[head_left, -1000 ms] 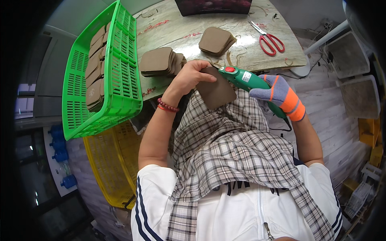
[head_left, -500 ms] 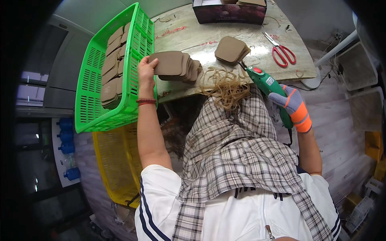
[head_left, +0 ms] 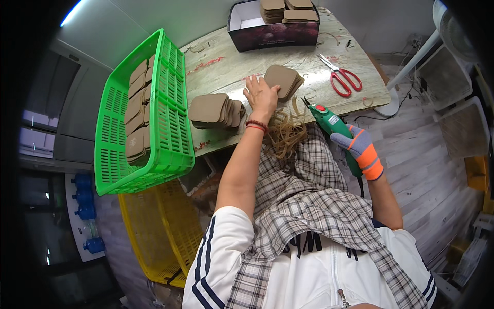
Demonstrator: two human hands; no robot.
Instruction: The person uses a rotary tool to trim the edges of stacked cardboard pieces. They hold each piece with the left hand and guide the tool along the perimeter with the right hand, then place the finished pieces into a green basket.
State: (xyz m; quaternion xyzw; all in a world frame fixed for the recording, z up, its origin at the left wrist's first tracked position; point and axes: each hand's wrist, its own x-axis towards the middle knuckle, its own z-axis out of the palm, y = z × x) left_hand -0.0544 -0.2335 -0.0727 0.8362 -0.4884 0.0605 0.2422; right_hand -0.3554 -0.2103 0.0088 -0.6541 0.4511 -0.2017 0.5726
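Note:
My left hand [head_left: 262,96], bare with fingers spread, reaches to the near left edge of a small stack of brown rounded-square pieces [head_left: 282,82]. Its thumb lies at that stack's edge; whether it presses on the top piece I cannot tell. Left of it, a fanned stack of the same brown pieces [head_left: 210,109] lies on the table. In a grey and orange glove, my right hand [head_left: 364,151] grips a green electric cutter [head_left: 331,122] with a red button. The cutter's pointed jaws are near the stack's right side, apart from it. A tangle of thin tan trimmings [head_left: 286,135] hangs at the table edge.
Red-handled scissors [head_left: 345,81] lie on the table [head_left: 221,67] at the right. A dark box [head_left: 272,37] with brown stacks stands at the back. At the left, a green basket [head_left: 172,98] holds more pieces, above a yellow crate [head_left: 154,226]. A white fan [head_left: 455,31] stands far right.
My left hand has left the fanned stack and moved right to the other stack. The piece it held now lies on the fanned stack. My right hand keeps the cutter, slightly lower.

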